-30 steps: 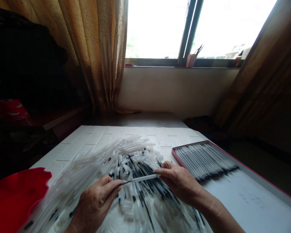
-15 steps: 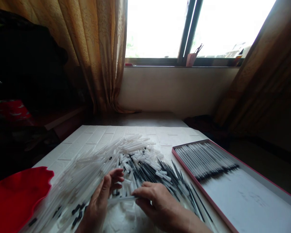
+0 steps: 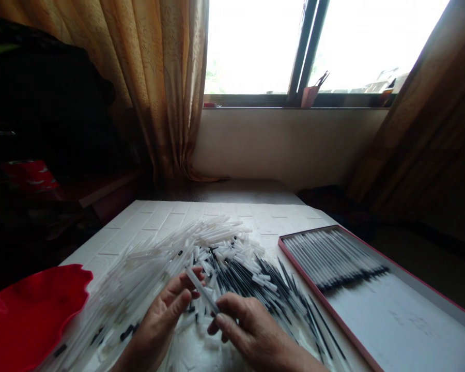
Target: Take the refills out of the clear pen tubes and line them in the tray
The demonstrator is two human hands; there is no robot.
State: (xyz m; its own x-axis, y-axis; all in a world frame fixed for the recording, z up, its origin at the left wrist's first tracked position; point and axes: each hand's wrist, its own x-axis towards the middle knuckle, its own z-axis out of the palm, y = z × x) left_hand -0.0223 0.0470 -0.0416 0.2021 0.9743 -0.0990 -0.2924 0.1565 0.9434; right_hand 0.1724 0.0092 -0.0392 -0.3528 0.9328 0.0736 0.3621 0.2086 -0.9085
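My right hand (image 3: 251,325) pinches the lower end of a translucent white tube (image 3: 201,289), which slants up to the left. Its upper end lies against the fingers of my left hand (image 3: 166,310), whose thumb and fingers are apart around it. Beyond and between the hands lie short clear caps (image 3: 232,250) and dark thin refills (image 3: 236,276). Long translucent tubes (image 3: 139,263) are heaped to the left, with small black plugs (image 3: 127,332) near my left wrist.
A red-edged tray (image 3: 356,330) at the right holds a row of assembled pens (image 3: 333,256). A red plastic dish (image 3: 34,310) sits at the left. The white table (image 3: 256,209) stands before a window and curtains (image 3: 155,77).
The tube has swung from nearly level to a steep slant, its far end raised towards my left fingers. My left hand has turned and moved slightly right. The view has shifted a little.
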